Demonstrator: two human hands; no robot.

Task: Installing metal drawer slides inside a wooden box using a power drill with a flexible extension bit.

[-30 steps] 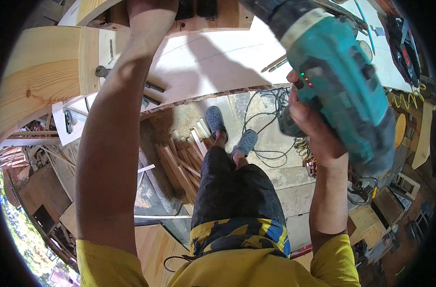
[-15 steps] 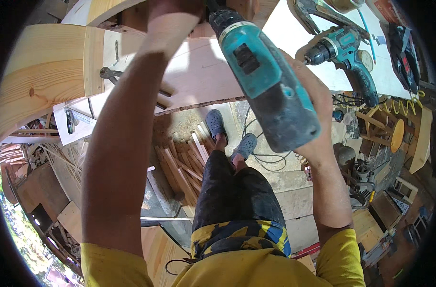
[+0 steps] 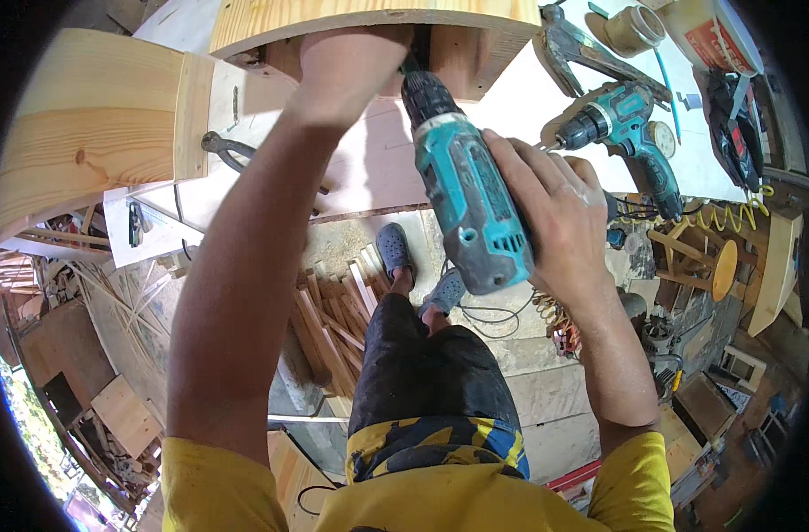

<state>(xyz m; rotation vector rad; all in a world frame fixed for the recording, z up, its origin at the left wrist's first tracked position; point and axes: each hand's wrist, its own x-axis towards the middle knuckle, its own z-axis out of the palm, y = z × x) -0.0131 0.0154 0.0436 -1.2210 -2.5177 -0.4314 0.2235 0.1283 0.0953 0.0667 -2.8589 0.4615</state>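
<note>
A teal and black cordless drill (image 3: 468, 199) is in my right hand (image 3: 551, 195), whose fingers wrap its far side. Its black chuck points away from me, into the open underside of a pale wooden box (image 3: 369, 18). My left hand (image 3: 351, 64) reaches into that same opening, close beside the chuck. The fingers of the left hand are hidden inside the box, and so is the tip of the drill's bit. The box stands on a white work surface (image 3: 369, 168).
A second teal drill (image 3: 626, 124) lies to the right, near a metal clamp (image 3: 582, 53), a jar (image 3: 635, 31) and a white bucket (image 3: 715, 35). Pincers (image 3: 231, 146) lie at the left beside a large wooden panel (image 3: 94, 124). Wood strips (image 3: 329, 319) and a cable lie around my feet.
The drill has turned and moved away from my right forearm, its body now lower and more upright. More of the wooden box shows as the view has shifted; my left hand stays in its opening.
</note>
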